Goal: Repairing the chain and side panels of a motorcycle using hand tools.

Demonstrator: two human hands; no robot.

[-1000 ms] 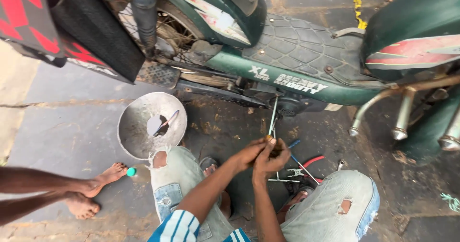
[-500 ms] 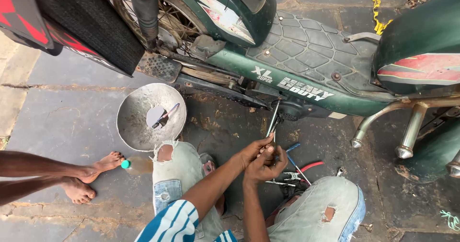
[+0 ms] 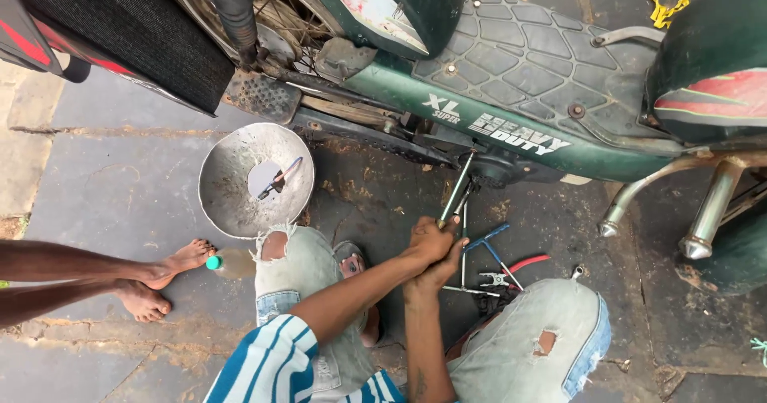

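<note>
A long metal tool [image 3: 455, 191] is gripped by both hands [image 3: 431, 251], clasped together near its lower end — tip kept under the green moped [image 3: 511, 99], unchanged from earlier — beside a metal bowl [image 3: 232, 187] at left.

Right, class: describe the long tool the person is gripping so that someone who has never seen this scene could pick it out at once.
Start at the green moped lying across the top of the view. Below its middle, both hands, left and right, clasp one end of a long tool that slants up to the underside of the moped. Unlike the small tools lying loose on the ground beside it, it is held off the ground.
</note>
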